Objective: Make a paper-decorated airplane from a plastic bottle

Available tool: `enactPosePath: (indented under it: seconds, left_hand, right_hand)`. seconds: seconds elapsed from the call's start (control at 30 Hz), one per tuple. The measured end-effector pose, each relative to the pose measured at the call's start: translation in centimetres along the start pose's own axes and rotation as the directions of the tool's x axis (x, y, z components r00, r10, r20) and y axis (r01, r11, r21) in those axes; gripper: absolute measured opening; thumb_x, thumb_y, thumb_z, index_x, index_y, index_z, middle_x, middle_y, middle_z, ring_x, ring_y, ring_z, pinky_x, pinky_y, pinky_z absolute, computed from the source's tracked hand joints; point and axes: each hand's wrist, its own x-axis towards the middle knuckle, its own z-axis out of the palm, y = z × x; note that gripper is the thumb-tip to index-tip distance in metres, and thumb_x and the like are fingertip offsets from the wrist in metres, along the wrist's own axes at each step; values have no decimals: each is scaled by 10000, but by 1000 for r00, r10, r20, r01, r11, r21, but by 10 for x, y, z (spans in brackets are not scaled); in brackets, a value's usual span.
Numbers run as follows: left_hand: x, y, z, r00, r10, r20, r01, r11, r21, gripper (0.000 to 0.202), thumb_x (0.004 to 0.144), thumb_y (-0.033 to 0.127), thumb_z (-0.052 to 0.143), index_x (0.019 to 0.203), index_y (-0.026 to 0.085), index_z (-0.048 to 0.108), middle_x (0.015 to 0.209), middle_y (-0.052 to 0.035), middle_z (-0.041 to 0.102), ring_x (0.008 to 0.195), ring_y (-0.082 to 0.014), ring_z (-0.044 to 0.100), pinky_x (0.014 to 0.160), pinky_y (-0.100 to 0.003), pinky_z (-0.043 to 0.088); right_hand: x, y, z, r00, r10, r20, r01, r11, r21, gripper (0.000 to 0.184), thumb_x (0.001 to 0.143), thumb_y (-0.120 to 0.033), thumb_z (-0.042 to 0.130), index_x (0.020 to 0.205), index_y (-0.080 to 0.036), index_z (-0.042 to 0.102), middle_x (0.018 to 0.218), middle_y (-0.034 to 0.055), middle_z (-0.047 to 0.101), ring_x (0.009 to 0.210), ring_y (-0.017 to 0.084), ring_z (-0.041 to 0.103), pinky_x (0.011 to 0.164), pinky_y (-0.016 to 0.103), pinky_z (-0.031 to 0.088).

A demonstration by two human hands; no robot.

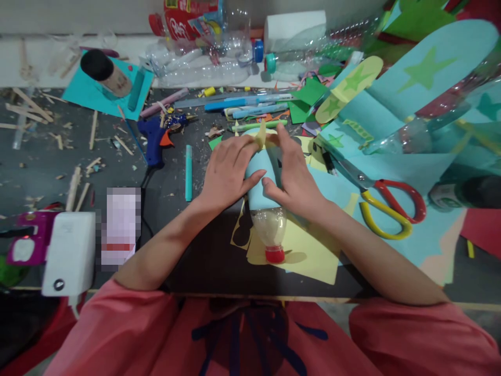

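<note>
A clear plastic bottle (pixel 269 230) lies on the table, its red cap toward me and light blue paper (pixel 261 194) around its body. My left hand (pixel 230 169) rests along the bottle's left side, fingers bent over the far end and thumb on the blue paper. From the right, my right hand (pixel 295 175) grips the same bottle, its thumb close to the left one. A yellow paper piece (pixel 261 134) stands up at the far end between my fingers; which fingertips press it is partly hidden. Yellow paper sheets (pixel 309 256) with cut-outs lie underneath.
Scissors (pixel 385 201) with red and yellow handles lie at right, near blue-paper shapes with green stars (pixel 428 70). A blue glue gun (pixel 152 138), a teal marker (pixel 188 172) and a white power bank (pixel 69 253) are at left. Bottles (pixel 203 65) line the back.
</note>
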Motion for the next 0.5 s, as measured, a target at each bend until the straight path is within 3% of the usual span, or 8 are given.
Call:
enactPosePath:
  seconds: [0.2,0.5]
  left_hand:
    - [-2,3,1,999,39,10,-39,999,-30,596,1006,576,238,1330,186,550,1367,-152,618,1283,-266,570,1093,-398,410]
    - [-1,2,0,1000,12,6,-12,1000,1,601,994,600,243,1288,213,597,1354,-131,645,1268,-274,590,1093,-436,419]
  right_hand:
    - [0,-1,-3,999,17,38,-17,1000,-1,794,931,-452,369,1554,-233,-72,1495,160,425,1362,342,441,1147,621,332]
    - [3,-8,-7,994,82,74,-81,997,-15,773,919,-501,362,1566,-220,47,1457,155,482,1304,353,465,1114,623,350]
